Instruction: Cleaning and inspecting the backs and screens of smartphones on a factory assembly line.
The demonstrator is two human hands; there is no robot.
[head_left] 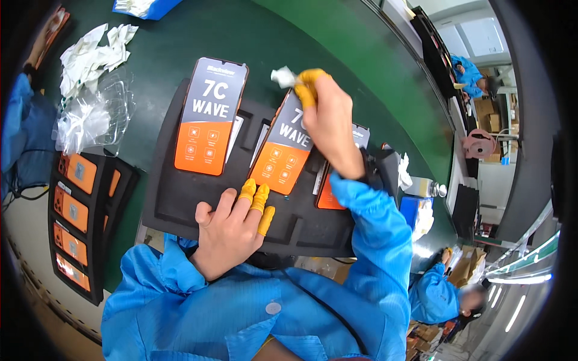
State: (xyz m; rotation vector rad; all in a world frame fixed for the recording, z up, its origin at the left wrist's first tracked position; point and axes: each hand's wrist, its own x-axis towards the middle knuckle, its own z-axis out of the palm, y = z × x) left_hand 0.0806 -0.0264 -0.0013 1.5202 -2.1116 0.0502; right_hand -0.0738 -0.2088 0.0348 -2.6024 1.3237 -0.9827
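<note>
My right hand, with yellow finger cots on its fingertips, pinches a crumpled white wipe just past the top edge of a smartphone with a grey and orange printed front. That phone lies tilted on a black foam tray, partly hidden under the hand. My left hand has its fingers stretched out, several in yellow cots, and their tips touch the phone's lower end. To its left another phone of the same look lies on the tray. A third phone is mostly covered by my right forearm.
Black trays of orange phones stand at the left, below clear plastic film and crumpled white wipes. Blue bins sit at the top and right, the latter near a metal-topped bottle. Other people in blue work nearby.
</note>
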